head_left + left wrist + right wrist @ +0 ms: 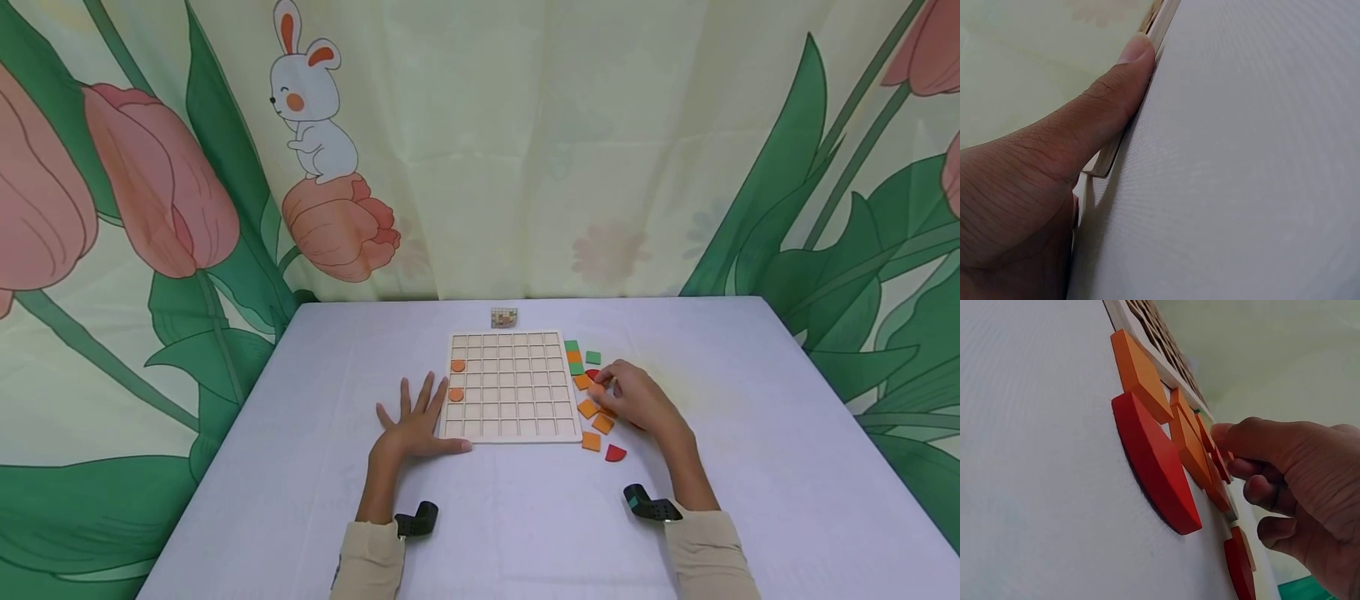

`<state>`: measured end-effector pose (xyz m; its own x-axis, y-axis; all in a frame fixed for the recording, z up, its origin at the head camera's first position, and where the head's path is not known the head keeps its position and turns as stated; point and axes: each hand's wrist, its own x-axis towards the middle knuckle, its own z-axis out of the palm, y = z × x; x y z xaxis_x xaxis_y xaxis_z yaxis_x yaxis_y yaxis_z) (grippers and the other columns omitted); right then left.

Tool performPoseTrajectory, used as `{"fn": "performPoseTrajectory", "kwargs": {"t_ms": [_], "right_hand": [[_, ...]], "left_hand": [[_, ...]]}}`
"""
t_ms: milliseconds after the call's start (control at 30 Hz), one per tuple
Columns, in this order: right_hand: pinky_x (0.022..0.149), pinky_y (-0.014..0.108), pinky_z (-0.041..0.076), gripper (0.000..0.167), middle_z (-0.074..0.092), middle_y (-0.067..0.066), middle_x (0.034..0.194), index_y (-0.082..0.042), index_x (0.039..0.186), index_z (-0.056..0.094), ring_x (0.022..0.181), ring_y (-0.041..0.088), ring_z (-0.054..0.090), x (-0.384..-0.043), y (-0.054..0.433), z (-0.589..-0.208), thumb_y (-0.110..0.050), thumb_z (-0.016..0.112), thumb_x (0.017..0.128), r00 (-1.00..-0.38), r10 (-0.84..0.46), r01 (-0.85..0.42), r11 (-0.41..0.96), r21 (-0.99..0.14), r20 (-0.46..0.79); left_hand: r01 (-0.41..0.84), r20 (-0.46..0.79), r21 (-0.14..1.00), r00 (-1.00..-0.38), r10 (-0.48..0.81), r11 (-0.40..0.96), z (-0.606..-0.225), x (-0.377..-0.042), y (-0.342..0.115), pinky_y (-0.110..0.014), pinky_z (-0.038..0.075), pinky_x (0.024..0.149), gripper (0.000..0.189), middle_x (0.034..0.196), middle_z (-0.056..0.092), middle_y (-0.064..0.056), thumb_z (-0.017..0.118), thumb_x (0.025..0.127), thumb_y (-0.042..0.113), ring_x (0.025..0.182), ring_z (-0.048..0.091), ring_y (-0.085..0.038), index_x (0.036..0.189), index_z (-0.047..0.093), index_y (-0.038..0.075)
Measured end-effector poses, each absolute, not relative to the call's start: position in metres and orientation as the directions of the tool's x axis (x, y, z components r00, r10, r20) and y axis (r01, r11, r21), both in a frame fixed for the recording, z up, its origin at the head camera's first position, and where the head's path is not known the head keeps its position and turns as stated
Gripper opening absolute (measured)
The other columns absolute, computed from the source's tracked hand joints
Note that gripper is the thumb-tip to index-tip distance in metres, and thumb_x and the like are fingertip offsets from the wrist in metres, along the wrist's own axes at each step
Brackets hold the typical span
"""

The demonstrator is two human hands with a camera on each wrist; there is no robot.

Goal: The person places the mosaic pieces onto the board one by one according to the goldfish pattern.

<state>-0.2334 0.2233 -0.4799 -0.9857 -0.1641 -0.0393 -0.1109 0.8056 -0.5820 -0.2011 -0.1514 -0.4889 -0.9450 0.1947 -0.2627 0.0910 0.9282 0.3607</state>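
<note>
Seemingly barely begun: two orange discs [457, 366] occupy the grid board [512, 409] near the worktop's [517, 517] far edge; loose tiles [591, 442] remain beside it. The left hand [412, 432] spreads its fingers; the right hand's [643, 400] grip is unclear.

I see a bright, even head view — both wrist feeds look dimmer, with faint ripples on the white tablecloth [1229, 156].

Head view looks down; 2 close wrist views share its board [514, 387].
</note>
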Motion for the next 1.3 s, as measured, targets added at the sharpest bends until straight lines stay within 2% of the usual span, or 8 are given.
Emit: {"fn": "performPoseTrajectory", "kwargs": {"t_ms": [400,600,767,1000,1300], "right_hand": [[0.055,0.021,0.040,0.030,0.054,0.003,0.080,-0.006,0.110,0.066,0.069,0.016,0.047,-0.234,0.208,-0.482,-0.025,0.073,0.087,-0.961,-0.276,-0.232,0.756,-0.612,0.023],[0.056,0.021,0.040,0.028,0.057,0.000,0.084,-0.007,0.108,0.066,0.070,0.014,0.047,-0.233,0.192,-0.482,-0.025,0.073,0.088,-0.941,-0.335,-0.291,0.731,-0.617,0.046],[0.057,0.021,0.041,0.025,0.053,-0.002,0.076,-0.009,0.106,0.067,0.066,0.011,0.048,-0.232,0.178,-0.482,-0.026,0.072,0.088,-0.920,-0.382,-0.352,0.713,-0.607,0.084],[0.057,0.021,0.044,0.021,0.058,-0.003,0.085,-0.013,0.101,0.068,0.069,0.010,0.050,-0.233,0.158,-0.484,-0.027,0.073,0.087,-0.895,-0.436,-0.399,0.687,-0.607,0.095],[0.060,0.020,0.046,0.018,0.058,-0.006,0.086,-0.016,0.100,0.068,0.070,0.009,0.051,-0.235,0.129,-0.477,-0.029,0.072,0.088,-0.868,-0.491,-0.444,0.699,-0.561,0.074]], "left_hand": [[0.093,-0.257,0.346,-0.948,0.189,0.934,-0.490,-0.201,-0.152,-0.081,-0.008,0.102,0.119,0.166,-0.007,-0.002,0.069,0.069,0.075,0.148,-0.021,-0.043,0.158,0.006,0.028],[0.087,-0.264,0.353,-0.946,0.188,0.932,-0.489,-0.200,-0.152,-0.080,-0.009,0.103,0.119,0.166,-0.007,-0.002,0.069,0.069,0.075,0.147,-0.022,-0.042,0.158,0.006,0.028],[0.090,-0.259,0.364,-0.946,0.194,0.927,-0.488,-0.200,-0.152,-0.081,-0.009,0.102,0.119,0.166,-0.007,-0.002,0.070,0.069,0.074,0.147,-0.022,-0.043,0.158,0.007,0.028],[0.089,-0.261,0.358,-0.946,0.191,0.930,-0.489,-0.201,-0.151,-0.080,-0.009,0.103,0.118,0.166,-0.008,-0.001,0.070,0.069,0.074,0.147,-0.022,-0.042,0.158,0.006,0.029],[0.086,-0.266,0.363,-0.945,0.191,0.928,-0.487,-0.201,-0.151,-0.080,-0.009,0.103,0.118,0.166,-0.007,-0.002,0.070,0.069,0.074,0.147,-0.022,-0.042,0.158,0.007,0.028]]}}
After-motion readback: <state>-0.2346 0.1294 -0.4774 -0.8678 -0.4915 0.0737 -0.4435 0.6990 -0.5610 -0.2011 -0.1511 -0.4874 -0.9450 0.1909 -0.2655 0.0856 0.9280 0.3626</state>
